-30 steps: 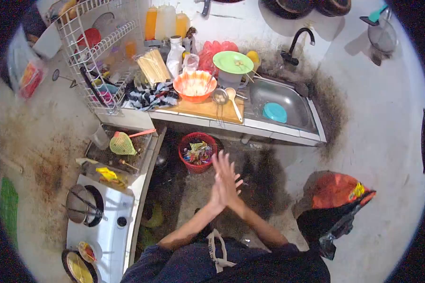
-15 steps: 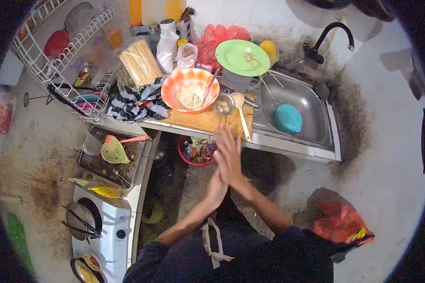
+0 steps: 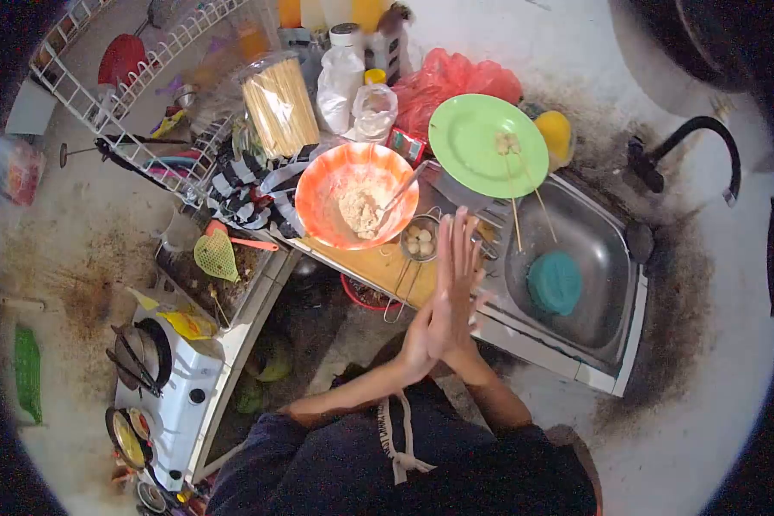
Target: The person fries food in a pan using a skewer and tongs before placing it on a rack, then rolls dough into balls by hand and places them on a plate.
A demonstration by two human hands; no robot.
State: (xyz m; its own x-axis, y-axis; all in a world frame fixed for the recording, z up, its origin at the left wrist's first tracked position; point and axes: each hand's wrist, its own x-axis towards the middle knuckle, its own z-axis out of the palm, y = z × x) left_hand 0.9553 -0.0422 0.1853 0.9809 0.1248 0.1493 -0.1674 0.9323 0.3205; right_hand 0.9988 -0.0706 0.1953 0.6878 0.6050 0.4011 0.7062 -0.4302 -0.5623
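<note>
My left hand and my right hand are pressed palm to palm in front of the counter, fingers stretched upward; nothing shows between them. Just beyond them, a small strainer with pale balls lies on the wooden board. An orange and white bowl of floury mixture with a spoon handle stands to its left. Farther back right, a green plate carries two skewers tipped with pale balls.
A steel sink with a teal bowl and black faucet is at right. Packed sticks and a red bag stand behind. A white stove and dish rack are at left.
The view has turned and shifted, with the counter now larger and slanting down to the right. My joined hands have risen, now covering the place where the ladle was seen.
</note>
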